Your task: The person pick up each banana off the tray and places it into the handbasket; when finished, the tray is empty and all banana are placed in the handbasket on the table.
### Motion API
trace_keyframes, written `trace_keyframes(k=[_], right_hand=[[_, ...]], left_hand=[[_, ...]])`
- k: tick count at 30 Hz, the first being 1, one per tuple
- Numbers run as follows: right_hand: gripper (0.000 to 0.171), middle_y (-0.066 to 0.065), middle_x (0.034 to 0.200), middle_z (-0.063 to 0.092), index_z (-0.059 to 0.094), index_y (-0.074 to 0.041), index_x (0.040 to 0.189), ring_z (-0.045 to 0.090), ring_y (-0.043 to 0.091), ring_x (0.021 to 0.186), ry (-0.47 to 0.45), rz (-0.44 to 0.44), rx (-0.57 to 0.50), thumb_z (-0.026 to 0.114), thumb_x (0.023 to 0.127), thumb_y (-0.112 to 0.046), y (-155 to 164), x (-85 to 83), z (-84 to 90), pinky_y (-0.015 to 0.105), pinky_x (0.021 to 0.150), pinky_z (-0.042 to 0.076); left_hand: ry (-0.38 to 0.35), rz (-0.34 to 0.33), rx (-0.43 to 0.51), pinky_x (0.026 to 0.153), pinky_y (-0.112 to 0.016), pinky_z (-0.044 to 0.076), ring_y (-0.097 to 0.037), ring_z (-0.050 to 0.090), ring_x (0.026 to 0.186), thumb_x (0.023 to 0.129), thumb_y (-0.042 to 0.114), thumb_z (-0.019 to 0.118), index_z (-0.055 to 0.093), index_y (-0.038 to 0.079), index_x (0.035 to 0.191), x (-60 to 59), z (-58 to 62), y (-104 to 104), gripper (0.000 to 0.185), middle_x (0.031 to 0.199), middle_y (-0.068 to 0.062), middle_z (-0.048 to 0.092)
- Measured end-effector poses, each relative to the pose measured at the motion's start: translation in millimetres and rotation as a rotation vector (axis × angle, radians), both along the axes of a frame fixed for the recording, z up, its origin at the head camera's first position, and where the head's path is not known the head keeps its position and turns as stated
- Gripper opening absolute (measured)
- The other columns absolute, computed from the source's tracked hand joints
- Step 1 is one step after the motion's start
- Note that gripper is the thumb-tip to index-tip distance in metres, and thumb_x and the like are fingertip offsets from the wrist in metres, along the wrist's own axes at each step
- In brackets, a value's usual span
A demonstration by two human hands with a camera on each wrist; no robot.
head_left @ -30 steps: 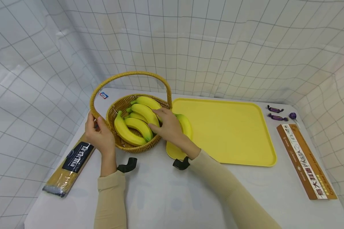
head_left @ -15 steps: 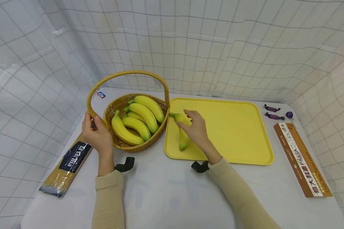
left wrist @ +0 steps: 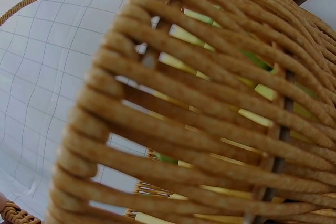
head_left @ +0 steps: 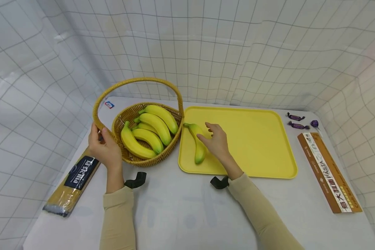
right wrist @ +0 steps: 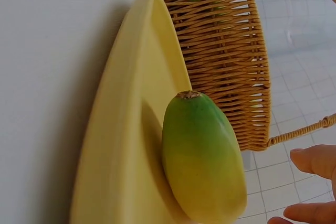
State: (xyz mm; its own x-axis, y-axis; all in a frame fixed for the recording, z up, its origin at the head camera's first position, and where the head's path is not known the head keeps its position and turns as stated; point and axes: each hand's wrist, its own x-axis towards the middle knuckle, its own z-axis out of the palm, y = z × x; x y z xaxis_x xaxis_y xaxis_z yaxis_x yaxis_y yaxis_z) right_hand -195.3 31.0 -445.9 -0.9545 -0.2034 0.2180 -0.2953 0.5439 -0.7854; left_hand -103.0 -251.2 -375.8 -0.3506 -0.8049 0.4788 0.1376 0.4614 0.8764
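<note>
My left hand [head_left: 106, 150] pinches the foot of the arched handle on the left side of a wicker basket [head_left: 157, 159], thumb in front and fingers behind. Several yellow bananas [head_left: 154, 125] with green tips lie inside the basket. A single banana [head_left: 199, 149] rests near the left edge of a yellow tray [head_left: 247, 139]. Just right of it, above the tray, my right hand [head_left: 218, 140] is held with fingers apart and nothing between them. The right wrist view shows this banana's green end [right wrist: 202, 150] close up, with fingertips [right wrist: 315, 160] apart from it.
A pasta bag [head_left: 76, 177] lies left of the basket, partly behind my left arm. At the right stand a brown pasta box [head_left: 329, 172], two purple wrapped candies [head_left: 297, 125] and a purple lollipop [head_left: 314, 123]. A small blue-and-red packet [head_left: 109, 104] lies behind the basket.
My right hand has moved from over the basket's bananas to the right, above the tray, uncovering the lone banana there. My left hand has kept its hold on the handle.
</note>
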Motion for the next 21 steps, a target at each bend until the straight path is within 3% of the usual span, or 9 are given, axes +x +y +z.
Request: trace_keyframes(k=[12,21], right_hand=[[0.061,0.02,0.13,0.058,0.055,0.0,0.137,0.059,0.034,0.113,-0.077,-0.001,0.103,0.074,0.086,-0.028,-5.2,-1.2,-11.6,0.045,0.093,0.05],[0.065,0.02,0.128,0.058,0.052,-0.001,0.139,0.059,0.033,0.111,-0.142,0.006,0.159,0.072,0.087,-0.033,-7.2,-0.9,-20.0,0.044,0.091,0.05]], left_hand=[[0.002,0.012,0.003,0.071,-0.01,0.039,0.008,0.047,0.082,0.097,0.005,0.053,0.064,-0.002,0.126,-1.6,-2.3,-1.6,0.031,0.099,-0.012,0.062],[-0.004,0.015,0.006,0.072,-0.011,0.039,0.005,0.049,0.084,0.097,0.005,0.053,0.064,-0.001,0.126,-0.9,-3.1,-2.3,0.031,0.103,-0.023,0.063]])
